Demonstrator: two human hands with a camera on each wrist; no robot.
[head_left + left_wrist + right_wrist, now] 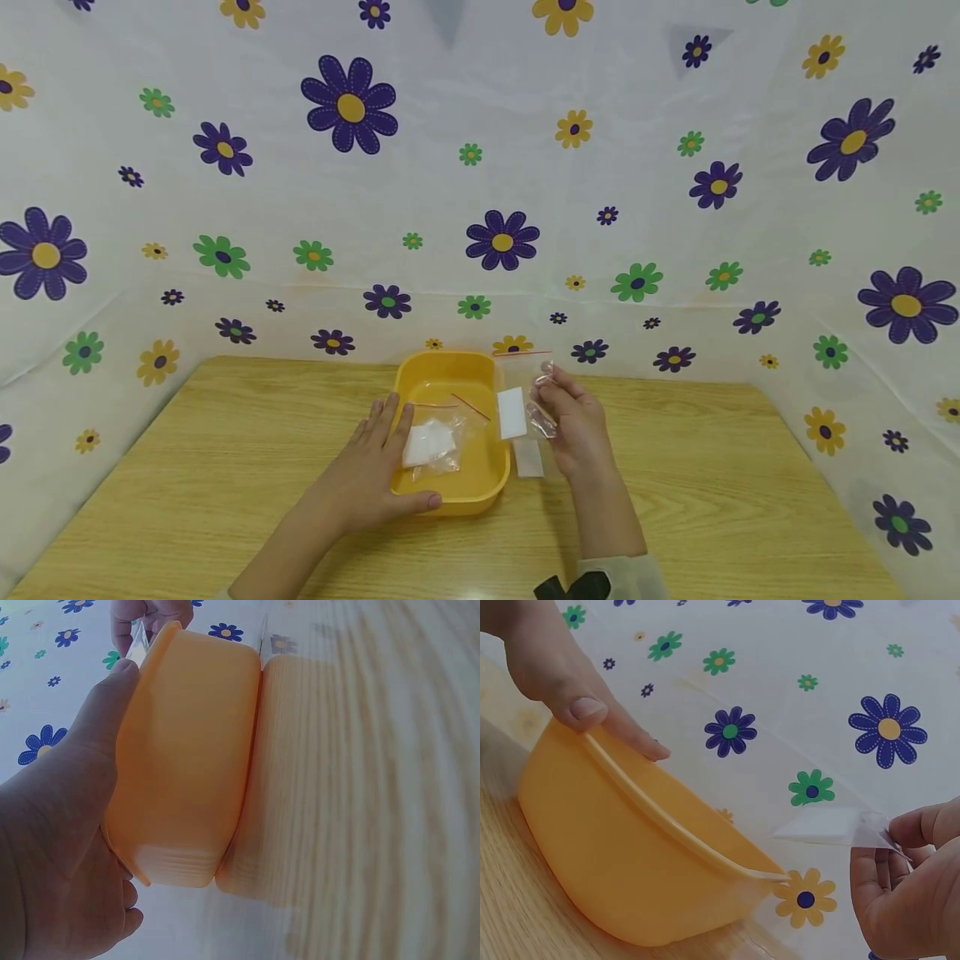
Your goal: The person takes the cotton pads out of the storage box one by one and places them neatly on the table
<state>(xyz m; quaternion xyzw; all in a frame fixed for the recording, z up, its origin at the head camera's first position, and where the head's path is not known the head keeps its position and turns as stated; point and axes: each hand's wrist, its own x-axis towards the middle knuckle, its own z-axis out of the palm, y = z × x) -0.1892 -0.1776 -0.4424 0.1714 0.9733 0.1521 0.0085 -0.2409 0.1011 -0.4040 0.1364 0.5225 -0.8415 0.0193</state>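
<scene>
A yellow plastic basin [480,492] stands on the table. My left hand [375,475] rests across its near left corner, fingers extended along the left side and thumb on the near rim. Inside the basin lie small clear zip bags [431,442] with red seal lines and white pieces in them. My right hand [581,421] pinches the right edge of another clear zip bag [512,412], which holds a white rectangle and has a red line at its top. This bag hangs upright over the basin's right rim; in the right wrist view, fingers and thumb grip its edge.
A pale whitish rectangle [528,459] shows just right of the basin, below the held bag. The wood-grain table [712,475] stretches to both sides. A white cloth with flowers [420,183] stands behind and at the sides. A dark strap [573,587] is at the right wrist.
</scene>
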